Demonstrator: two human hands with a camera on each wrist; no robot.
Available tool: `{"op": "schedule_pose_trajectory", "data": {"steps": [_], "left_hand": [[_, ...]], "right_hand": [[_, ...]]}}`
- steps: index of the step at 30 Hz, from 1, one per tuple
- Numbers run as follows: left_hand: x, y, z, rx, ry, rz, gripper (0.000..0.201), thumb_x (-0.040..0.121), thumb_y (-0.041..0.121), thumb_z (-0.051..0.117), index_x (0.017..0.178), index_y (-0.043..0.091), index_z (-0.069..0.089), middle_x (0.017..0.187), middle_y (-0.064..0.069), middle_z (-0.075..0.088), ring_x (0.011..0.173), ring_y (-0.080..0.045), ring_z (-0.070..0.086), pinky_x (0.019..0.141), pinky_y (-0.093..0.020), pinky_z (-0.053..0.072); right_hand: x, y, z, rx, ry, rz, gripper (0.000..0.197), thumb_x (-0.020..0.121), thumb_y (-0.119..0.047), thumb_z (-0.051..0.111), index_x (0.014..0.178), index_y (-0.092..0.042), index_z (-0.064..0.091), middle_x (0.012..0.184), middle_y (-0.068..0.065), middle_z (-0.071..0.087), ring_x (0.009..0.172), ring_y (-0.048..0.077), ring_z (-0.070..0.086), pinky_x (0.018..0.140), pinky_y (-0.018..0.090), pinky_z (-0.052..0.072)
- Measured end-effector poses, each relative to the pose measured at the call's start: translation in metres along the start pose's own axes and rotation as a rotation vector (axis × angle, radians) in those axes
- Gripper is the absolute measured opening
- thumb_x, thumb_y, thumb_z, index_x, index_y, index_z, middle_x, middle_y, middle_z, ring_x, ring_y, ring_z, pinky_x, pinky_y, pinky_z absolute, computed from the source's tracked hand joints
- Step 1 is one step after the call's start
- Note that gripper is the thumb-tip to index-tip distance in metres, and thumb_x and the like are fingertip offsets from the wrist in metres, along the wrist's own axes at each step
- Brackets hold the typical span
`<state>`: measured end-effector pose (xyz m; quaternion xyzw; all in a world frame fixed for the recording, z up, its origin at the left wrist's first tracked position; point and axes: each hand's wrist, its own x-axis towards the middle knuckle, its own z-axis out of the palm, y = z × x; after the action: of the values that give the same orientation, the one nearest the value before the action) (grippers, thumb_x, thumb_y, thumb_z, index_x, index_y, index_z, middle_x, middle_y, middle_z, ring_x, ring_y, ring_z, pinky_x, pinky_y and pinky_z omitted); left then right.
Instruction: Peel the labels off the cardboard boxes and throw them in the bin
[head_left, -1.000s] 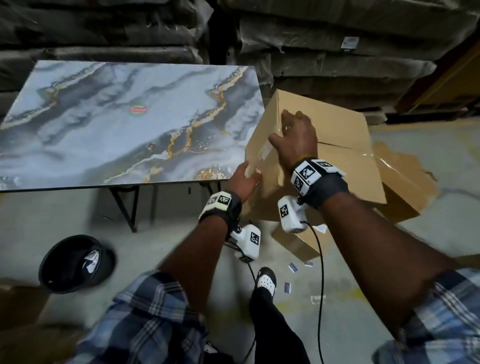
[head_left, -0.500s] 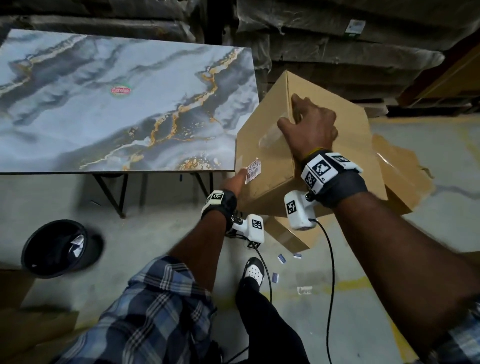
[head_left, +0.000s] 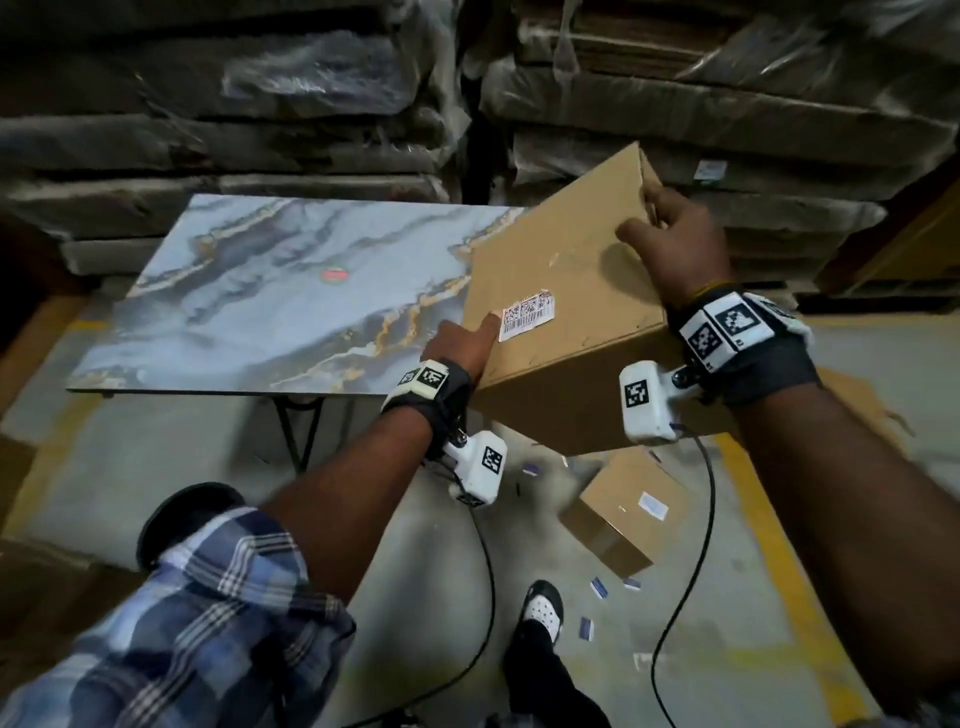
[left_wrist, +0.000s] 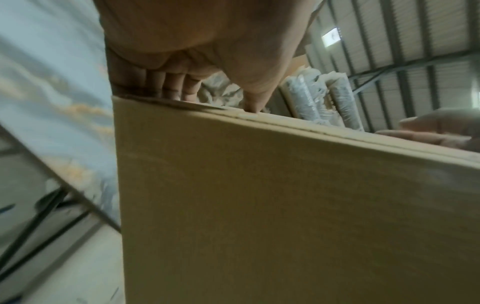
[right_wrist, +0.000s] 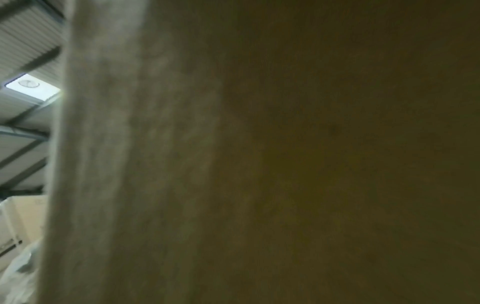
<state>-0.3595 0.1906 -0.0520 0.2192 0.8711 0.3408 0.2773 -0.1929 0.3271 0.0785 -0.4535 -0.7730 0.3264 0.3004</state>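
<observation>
A brown cardboard box (head_left: 571, 291) hangs tilted over the right end of the marble-patterned table (head_left: 291, 301), carried by both hands. A white barcode label (head_left: 525, 314) is stuck on its upper face near the left edge. My left hand (head_left: 462, 348) grips that left edge, thumb on top beside the label and fingers down the side, as the left wrist view shows (left_wrist: 194, 61). My right hand (head_left: 675, 244) curls over the far right corner. The right wrist view shows only blurred cardboard (right_wrist: 285, 164). The black bin (head_left: 176, 519) stands on the floor at lower left, partly behind my sleeve.
A smaller box (head_left: 623, 509) with a white label (head_left: 653, 505) lies on the floor under the carried box. Several loose label scraps (head_left: 597, 587) lie near my shoe (head_left: 543, 608). Wrapped stacks (head_left: 675, 104) line the back. More cardboard lies at right.
The box has been lifted and turned from beside the table up over its right end. The labelled face now points up. Both hands kept hold of it.
</observation>
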Motion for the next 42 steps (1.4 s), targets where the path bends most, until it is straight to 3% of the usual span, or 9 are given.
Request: {"op": "schedule_pose_trajectory", "data": {"steps": [5,9,13,16,20,25,33,38,42], "left_hand": [[0.003,0.009,-0.081,0.143,0.205,0.088,0.076,0.09,0.067,0.049,0.131,0.004,0.046,0.134,-0.02,0.056,0.12,-0.039,0.054,0.093,-0.039,0.043],[0.016,0.005,-0.118,0.266,0.299,0.152,0.07,0.09,0.062,0.053,0.132,0.006,0.049,0.132,-0.019,0.052,0.121,-0.039,0.052,0.096,-0.041,0.042],[0.049,0.007,-0.137,0.361,0.333,0.171,0.056,0.094,0.048,0.048,0.134,0.009,0.049,0.134,-0.021,0.047,0.122,-0.043,0.047,0.098,-0.043,0.041],[0.08,0.008,-0.143,0.37,0.348,0.131,0.066,0.093,0.059,0.046,0.139,0.012,0.048,0.136,-0.021,0.045,0.124,-0.042,0.045,0.1,-0.044,0.04],[0.138,0.003,-0.151,0.479,0.241,0.098,0.084,0.078,0.072,0.061,0.136,0.013,0.047,0.132,-0.019,0.049,0.121,-0.041,0.047,0.095,-0.044,0.043],[0.209,0.002,-0.155,0.581,0.099,0.067,0.065,0.087,0.056,0.065,0.123,0.004,0.051,0.12,-0.021,0.06,0.112,-0.037,0.054,0.084,-0.038,0.044],[0.255,0.006,-0.158,0.673,0.062,0.028,0.053,0.09,0.051,0.063,0.121,0.01,0.051,0.121,-0.017,0.061,0.112,-0.034,0.056,0.079,-0.035,0.041],[0.25,0.01,-0.155,0.683,0.054,-0.012,0.053,0.09,0.05,0.063,0.123,0.011,0.05,0.121,-0.018,0.061,0.11,-0.035,0.058,0.088,-0.042,0.049],[0.245,0.013,-0.157,0.69,0.033,0.002,0.052,0.092,0.049,0.061,0.125,0.011,0.047,0.121,-0.019,0.06,0.109,-0.035,0.058,0.083,-0.04,0.046]], "right_hand": [[-0.002,-0.02,0.026,0.094,-0.046,-0.047,0.088,0.066,-0.054,0.064,0.148,-0.024,0.048,0.138,0.001,0.061,0.123,0.023,0.059,0.107,0.038,0.046],[-0.007,-0.013,0.071,0.168,-0.17,0.023,0.093,0.082,-0.03,0.074,0.159,-0.023,0.021,0.157,0.007,0.039,0.141,0.019,0.041,0.112,0.024,0.032],[0.004,0.009,0.124,0.236,-0.247,0.049,0.108,0.067,-0.052,0.066,0.158,-0.035,0.011,0.161,0.005,0.032,0.146,0.016,0.034,0.119,0.04,0.034],[0.027,0.02,0.161,0.21,-0.298,0.057,0.105,0.067,-0.061,0.059,0.157,-0.039,0.01,0.16,0.004,0.034,0.149,0.021,0.029,0.119,0.044,0.031],[0.068,0.02,0.195,0.12,-0.347,0.055,0.097,0.076,-0.056,0.06,0.159,-0.035,0.013,0.157,0.014,0.037,0.144,0.026,0.037,0.118,0.038,0.031],[0.128,0.03,0.233,-0.12,-0.413,0.047,0.078,0.094,-0.042,0.058,0.158,-0.035,0.014,0.158,0.017,0.034,0.145,0.035,0.03,0.112,0.041,0.032],[0.182,-0.004,0.264,-0.482,-0.511,-0.129,0.061,0.098,-0.028,0.052,0.152,-0.033,0.024,0.162,0.029,-0.007,0.149,0.048,0.004,0.121,0.055,0.015],[0.194,-0.038,0.282,-0.392,-0.836,-0.413,0.054,0.099,-0.028,0.056,0.15,-0.035,0.039,0.164,0.016,0.014,0.152,0.03,0.016,0.122,0.042,0.02],[0.187,-0.056,0.295,-0.486,-0.939,-0.561,0.038,0.097,-0.037,0.056,0.135,-0.044,0.053,0.157,0.015,0.023,0.144,0.034,0.031,0.115,0.047,0.034]]}}
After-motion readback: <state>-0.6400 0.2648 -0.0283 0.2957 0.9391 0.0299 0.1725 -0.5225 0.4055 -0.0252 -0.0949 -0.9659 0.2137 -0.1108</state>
